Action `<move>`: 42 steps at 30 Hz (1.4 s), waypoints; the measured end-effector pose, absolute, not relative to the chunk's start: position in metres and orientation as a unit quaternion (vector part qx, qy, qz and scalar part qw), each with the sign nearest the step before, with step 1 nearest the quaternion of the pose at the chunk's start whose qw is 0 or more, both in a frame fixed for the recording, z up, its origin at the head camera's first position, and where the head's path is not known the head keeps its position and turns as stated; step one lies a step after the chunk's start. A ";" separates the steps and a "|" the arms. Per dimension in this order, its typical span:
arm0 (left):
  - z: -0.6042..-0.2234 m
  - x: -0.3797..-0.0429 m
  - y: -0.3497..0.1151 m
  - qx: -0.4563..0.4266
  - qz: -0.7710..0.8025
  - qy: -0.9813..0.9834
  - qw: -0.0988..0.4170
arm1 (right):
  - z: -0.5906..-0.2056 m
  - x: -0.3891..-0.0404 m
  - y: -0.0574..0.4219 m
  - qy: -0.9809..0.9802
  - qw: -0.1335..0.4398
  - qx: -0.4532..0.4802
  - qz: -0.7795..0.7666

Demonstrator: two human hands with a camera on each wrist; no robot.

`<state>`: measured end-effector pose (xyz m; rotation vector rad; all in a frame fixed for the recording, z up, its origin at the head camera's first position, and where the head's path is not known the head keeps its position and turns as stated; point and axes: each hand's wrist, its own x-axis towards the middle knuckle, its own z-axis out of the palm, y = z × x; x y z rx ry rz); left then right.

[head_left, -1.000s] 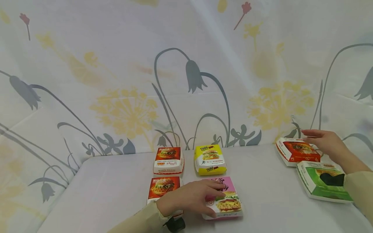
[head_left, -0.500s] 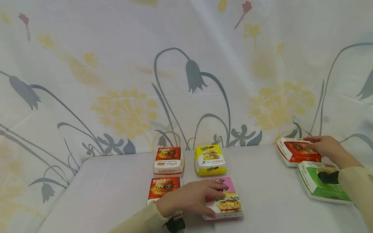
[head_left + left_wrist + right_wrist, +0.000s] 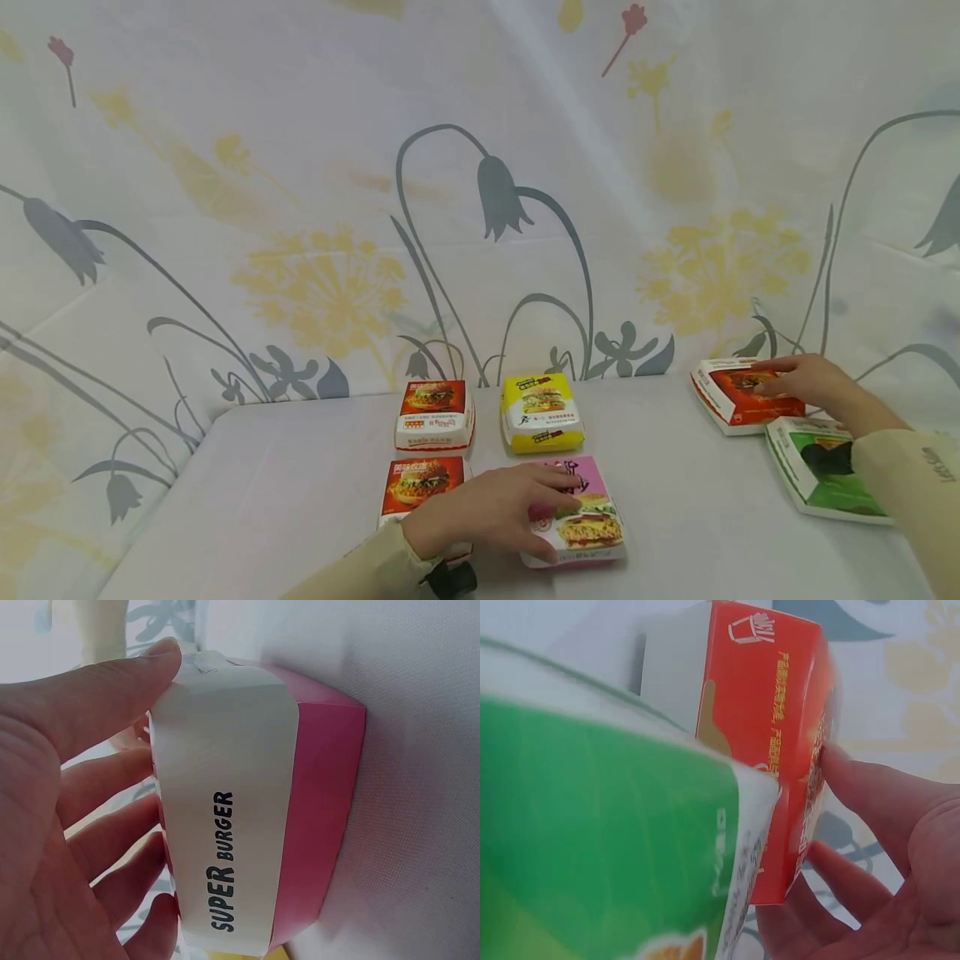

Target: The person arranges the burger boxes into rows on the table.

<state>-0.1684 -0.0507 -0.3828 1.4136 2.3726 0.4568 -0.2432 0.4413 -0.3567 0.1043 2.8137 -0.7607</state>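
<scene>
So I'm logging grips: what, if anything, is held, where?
Left hand only rests on the pink box. Right hand touches the red box on top; whether it grips cannot be told.

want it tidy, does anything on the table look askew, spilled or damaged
Slightly: the red box by the right hand sits farther left than the green box, so that pair looks staggered. No spill or visible damage shows.

A white surface (image 3: 285, 492) carried a left rear red box (image 3: 432, 408) and a left front red box (image 3: 422, 482). A yellow box (image 3: 542, 410) stood to their right, with a green box (image 3: 817, 490) at far right. Behind, a white curtain (image 3: 262, 67) bore grey bellflowers (image 3: 501, 196) and yellow blooms (image 3: 322, 287).
</scene>
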 end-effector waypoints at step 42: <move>-0.377 -0.170 -0.048 0.517 0.136 0.830 0.159 | -0.389 -0.230 0.319 0.962 0.029 -0.028 -0.269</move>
